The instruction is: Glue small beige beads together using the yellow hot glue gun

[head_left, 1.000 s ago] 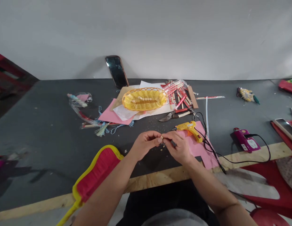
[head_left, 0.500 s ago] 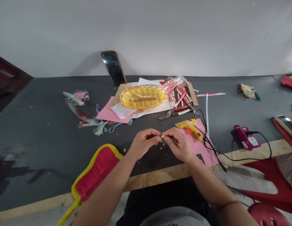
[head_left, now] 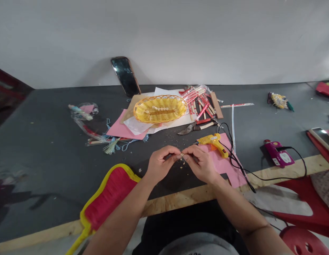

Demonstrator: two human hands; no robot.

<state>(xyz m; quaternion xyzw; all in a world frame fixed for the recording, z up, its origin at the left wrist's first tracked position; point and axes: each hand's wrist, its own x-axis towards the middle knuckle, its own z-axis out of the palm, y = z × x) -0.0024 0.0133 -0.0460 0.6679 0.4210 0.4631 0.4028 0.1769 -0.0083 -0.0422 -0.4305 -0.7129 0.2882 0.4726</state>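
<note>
My left hand (head_left: pixel 161 162) and my right hand (head_left: pixel 200 162) meet fingertip to fingertip over the dark table (head_left: pixel 58 187). Between them they pinch a small pale wooden piece (head_left: pixel 182 154), mostly covered by the fingers. A few pale bits (head_left: pixel 181 163) lie on the table just below. Close beside my right hand rests a yellow hot glue gun (head_left: pixel 213 143) on pink paper (head_left: pixel 235 173). Beyond the hands are pruning shears (head_left: pixel 192 128). Farther back, a yellow woven basket (head_left: pixel 142 113) holds several small pale pieces (head_left: pixel 162 109).
A pink-and-yellow fan-shaped item (head_left: pixel 108 196) lies by my left forearm. Wrapped red-and-white sticks (head_left: pixel 200 97) are heaped right of the basket. A phone (head_left: pixel 126 76) leans on the wall. A black cable (head_left: pixel 273 180) runs to a purple device (head_left: pixel 280 154) at the right.
My fingertips have closed in more tightly on the small piece, so less of it shows. The view has shifted slightly; the things on the table stay in place.
</note>
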